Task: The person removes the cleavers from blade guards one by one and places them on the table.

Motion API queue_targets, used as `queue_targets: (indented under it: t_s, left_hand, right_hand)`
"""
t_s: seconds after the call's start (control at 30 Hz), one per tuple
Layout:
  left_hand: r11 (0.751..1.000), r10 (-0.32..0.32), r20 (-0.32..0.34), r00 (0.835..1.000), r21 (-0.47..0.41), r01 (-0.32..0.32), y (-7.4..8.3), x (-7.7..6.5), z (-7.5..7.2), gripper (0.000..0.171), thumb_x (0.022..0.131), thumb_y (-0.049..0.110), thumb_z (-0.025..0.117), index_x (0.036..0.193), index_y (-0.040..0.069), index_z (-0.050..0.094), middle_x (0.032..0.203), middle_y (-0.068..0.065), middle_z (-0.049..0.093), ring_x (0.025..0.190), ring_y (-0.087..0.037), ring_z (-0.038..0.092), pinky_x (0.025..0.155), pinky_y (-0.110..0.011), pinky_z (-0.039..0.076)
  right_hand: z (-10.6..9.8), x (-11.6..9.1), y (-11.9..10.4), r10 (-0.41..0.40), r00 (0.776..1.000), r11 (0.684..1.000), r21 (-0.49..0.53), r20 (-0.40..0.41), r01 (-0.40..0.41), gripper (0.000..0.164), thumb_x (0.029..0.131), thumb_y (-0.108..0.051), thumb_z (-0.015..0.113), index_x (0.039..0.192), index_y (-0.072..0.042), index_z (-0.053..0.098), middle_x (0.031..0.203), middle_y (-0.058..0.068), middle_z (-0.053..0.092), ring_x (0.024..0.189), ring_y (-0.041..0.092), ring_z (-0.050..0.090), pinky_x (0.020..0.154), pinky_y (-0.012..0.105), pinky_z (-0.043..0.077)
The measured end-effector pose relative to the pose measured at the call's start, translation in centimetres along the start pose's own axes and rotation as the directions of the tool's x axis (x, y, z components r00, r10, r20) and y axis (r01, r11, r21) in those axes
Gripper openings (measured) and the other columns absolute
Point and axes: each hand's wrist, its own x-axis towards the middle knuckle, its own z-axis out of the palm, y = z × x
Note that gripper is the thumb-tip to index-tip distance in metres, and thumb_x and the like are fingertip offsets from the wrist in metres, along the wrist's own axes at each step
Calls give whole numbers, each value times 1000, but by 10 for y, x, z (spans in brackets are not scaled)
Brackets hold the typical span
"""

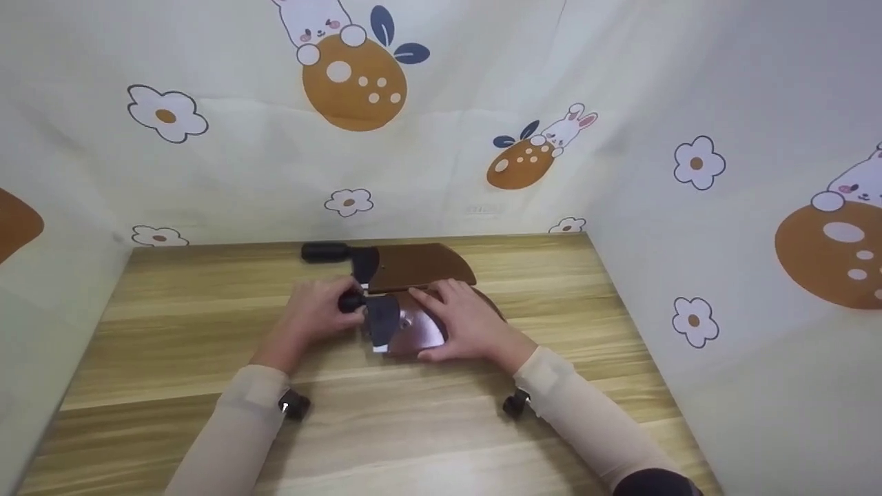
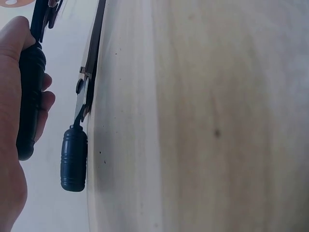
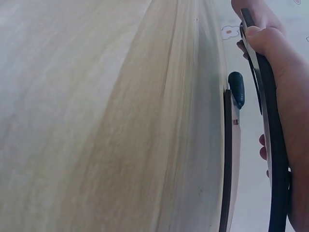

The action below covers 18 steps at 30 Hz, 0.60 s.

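A broad-bladed knife (image 1: pixel 382 320) with a black handle is held above the table, most of its blade inside a brown sheath (image 1: pixel 419 336). My left hand (image 1: pixel 313 313) grips its handle, the fingers wrapped round it in the left wrist view. The right hand (image 1: pixel 472 324) holds the sheath from the far end, thumb on the near edge and fingers across the top. Just behind lies a second black-handled knife (image 1: pixel 325 252) in a similar brown sheath (image 1: pixel 424 265), flat on the table. A dark strip of blade shows between handle and sheath on both knives.
The wood-grain table (image 1: pixel 413 427) runs up to a pale cloth wall (image 1: pixel 441 158) printed with rabbits and flowers. Similar cloth stands along the left and right sides. The second knife lies close to the back edge.
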Motion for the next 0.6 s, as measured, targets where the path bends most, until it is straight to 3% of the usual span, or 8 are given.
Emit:
queue_targets:
  t_s: [0.27, 0.6]
  left_hand:
    - [999, -36, -6, 999, -39, 35, -1, -3, 1, 30, 85, 34, 87, 108, 20, 74, 94, 0, 76, 78, -23, 68, 70, -50, 58]
    - [999, -25, 12, 1000, -29, 25, -1, 0, -1, 31, 86, 36, 87, 109, 19, 74, 95, -1, 76, 77, -23, 68, 69, -48, 58]
  right_hand:
    - [3, 1, -1, -14, 1000, 1000, 20, -24, 14, 118, 81, -88, 71, 171, -18, 44, 144, 11, 55, 131, 28, 53, 118, 48, 42]
    - [1, 1, -1, 11, 1000, 1000, 0, 26, -11, 120, 84, -89, 68, 176, -21, 31, 153, 14, 51, 140, 29, 49, 125, 47, 36]
